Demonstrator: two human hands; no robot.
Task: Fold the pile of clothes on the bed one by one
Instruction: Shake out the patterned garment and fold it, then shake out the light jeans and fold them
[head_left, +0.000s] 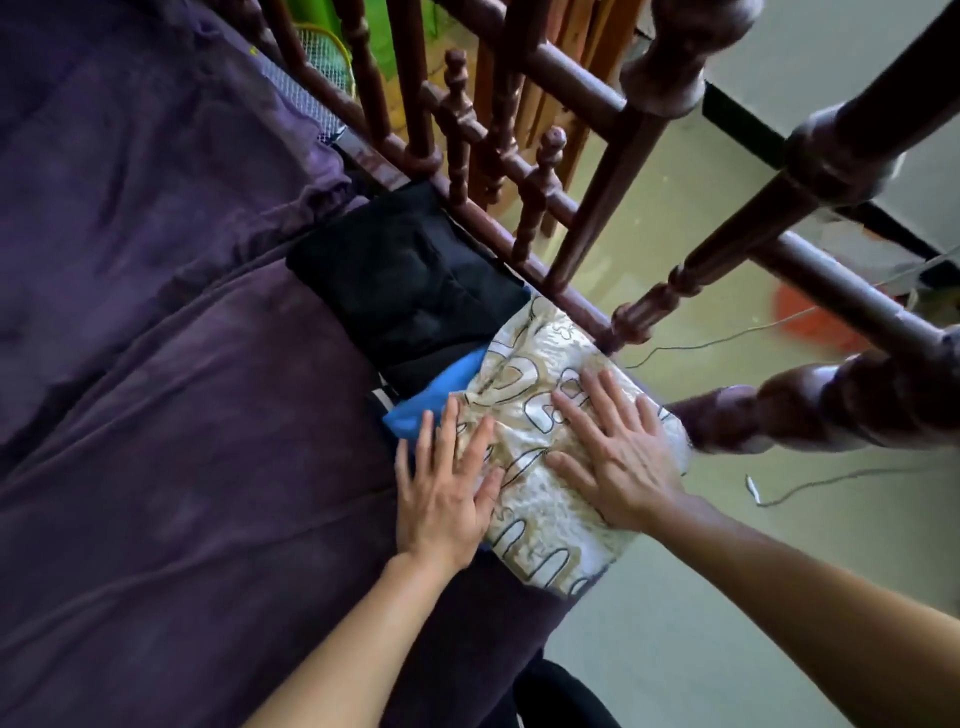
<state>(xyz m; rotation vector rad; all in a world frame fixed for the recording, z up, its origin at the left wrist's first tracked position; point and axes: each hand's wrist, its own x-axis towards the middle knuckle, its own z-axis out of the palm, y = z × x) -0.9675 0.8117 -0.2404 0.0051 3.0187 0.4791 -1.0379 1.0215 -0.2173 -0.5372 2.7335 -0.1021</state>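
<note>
Two hands lie flat, fingers spread, on a folded cream patterned garment (540, 467) at the bed's edge beside the wooden footboard rail (519, 239). Left hand (441, 488) covers its left edge; right hand (613, 457) presses its right half. Neither grip closes on the cloth. A blue garment (441, 395) and a black folded garment (410, 280) lie just beyond it, on the purple bedcover (182, 415).
</note>
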